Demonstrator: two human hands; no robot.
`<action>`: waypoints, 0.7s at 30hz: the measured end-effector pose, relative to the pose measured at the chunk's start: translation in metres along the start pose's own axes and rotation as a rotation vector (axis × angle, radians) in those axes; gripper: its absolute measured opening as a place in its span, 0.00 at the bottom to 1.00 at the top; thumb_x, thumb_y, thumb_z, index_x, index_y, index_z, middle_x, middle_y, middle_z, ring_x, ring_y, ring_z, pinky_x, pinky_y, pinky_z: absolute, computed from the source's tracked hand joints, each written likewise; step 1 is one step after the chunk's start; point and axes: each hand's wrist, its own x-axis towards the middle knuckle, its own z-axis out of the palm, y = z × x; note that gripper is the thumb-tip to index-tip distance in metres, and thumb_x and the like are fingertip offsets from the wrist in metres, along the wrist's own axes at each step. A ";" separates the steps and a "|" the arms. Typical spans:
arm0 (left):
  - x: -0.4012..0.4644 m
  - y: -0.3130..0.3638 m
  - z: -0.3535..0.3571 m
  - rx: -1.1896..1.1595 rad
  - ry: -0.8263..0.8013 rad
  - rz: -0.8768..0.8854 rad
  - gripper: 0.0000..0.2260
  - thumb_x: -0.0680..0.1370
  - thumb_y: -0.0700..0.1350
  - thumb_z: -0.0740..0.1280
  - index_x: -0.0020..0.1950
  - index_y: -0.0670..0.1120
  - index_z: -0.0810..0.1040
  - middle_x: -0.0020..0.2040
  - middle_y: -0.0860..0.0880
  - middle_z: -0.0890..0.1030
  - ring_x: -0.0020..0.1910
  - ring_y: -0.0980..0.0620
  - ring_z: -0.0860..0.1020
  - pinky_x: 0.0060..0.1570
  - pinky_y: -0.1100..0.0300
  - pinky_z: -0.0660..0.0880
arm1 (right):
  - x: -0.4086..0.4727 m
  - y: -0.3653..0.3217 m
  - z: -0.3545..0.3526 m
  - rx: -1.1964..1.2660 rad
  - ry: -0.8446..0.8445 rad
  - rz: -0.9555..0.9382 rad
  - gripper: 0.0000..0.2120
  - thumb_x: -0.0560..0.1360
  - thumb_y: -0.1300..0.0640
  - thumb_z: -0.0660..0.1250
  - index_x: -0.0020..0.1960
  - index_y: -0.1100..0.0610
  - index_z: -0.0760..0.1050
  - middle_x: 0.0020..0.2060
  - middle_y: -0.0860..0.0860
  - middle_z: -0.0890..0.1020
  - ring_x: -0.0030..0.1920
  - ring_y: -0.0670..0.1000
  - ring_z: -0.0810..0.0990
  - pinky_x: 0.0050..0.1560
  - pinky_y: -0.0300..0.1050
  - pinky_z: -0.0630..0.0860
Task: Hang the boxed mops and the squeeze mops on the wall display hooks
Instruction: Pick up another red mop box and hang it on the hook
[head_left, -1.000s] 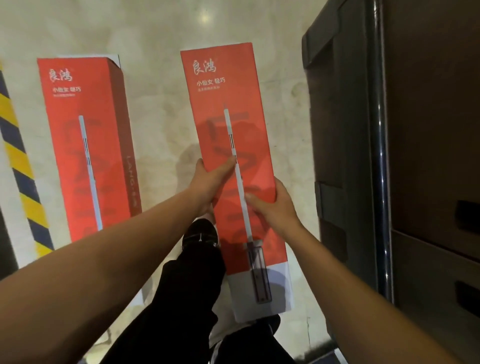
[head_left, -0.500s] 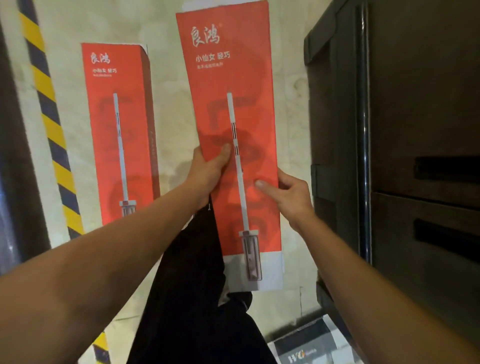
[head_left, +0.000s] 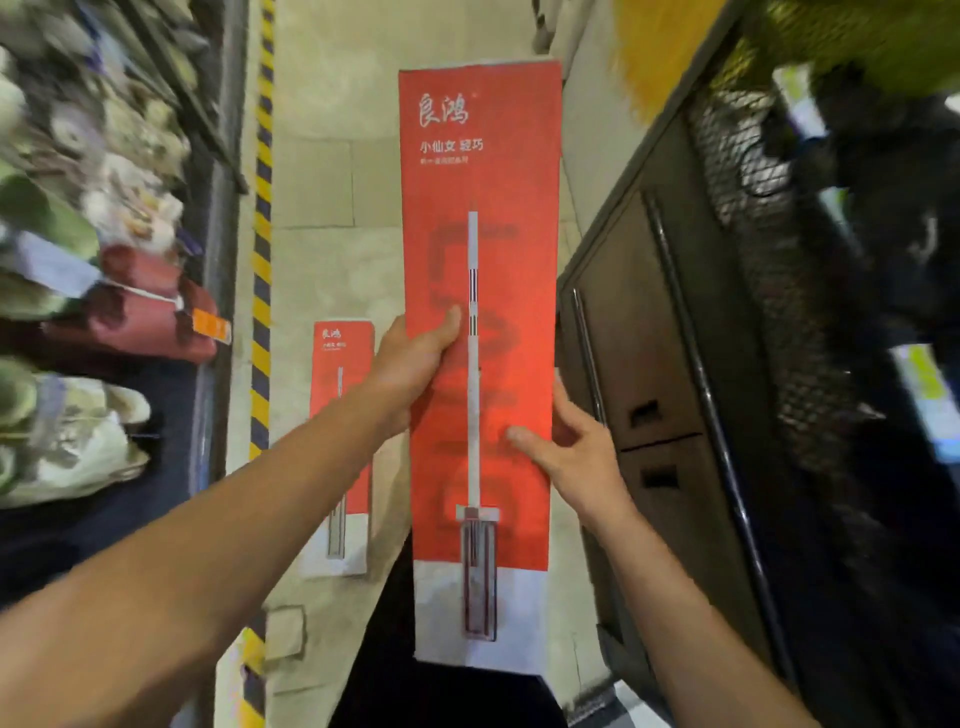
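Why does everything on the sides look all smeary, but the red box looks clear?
Head view: the held red box stays fairly sharp, gripped by the left hand and right hand. The shelf goods on the left and the mesh rack on the right are streaked with motion blur, probably from head movement. The wide-angle lens also bends the edges. The second red box looks slightly soft.

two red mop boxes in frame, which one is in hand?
The large red box at centre: the left hand grips its left edge, the right hand its right. The smaller-looking red box behind the left forearm is untouched on the floor.
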 end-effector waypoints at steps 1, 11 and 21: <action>-0.024 0.026 0.005 0.013 -0.022 0.037 0.19 0.78 0.56 0.74 0.65 0.49 0.80 0.56 0.50 0.87 0.52 0.51 0.87 0.51 0.54 0.83 | -0.020 -0.025 -0.001 0.009 0.022 -0.043 0.44 0.68 0.59 0.82 0.80 0.52 0.66 0.63 0.43 0.84 0.61 0.45 0.82 0.65 0.49 0.80; -0.202 0.211 0.066 0.252 -0.188 0.378 0.23 0.78 0.61 0.71 0.69 0.53 0.76 0.59 0.57 0.84 0.55 0.60 0.83 0.49 0.65 0.77 | -0.174 -0.204 -0.020 0.012 0.353 -0.336 0.50 0.67 0.60 0.84 0.80 0.46 0.60 0.69 0.46 0.78 0.65 0.44 0.80 0.64 0.44 0.78; -0.264 0.219 0.140 0.232 -0.562 0.538 0.25 0.76 0.54 0.75 0.71 0.52 0.74 0.59 0.59 0.83 0.56 0.64 0.82 0.56 0.65 0.78 | -0.273 -0.233 -0.035 0.097 0.791 -0.304 0.53 0.64 0.58 0.86 0.81 0.44 0.60 0.71 0.41 0.76 0.67 0.40 0.78 0.68 0.47 0.77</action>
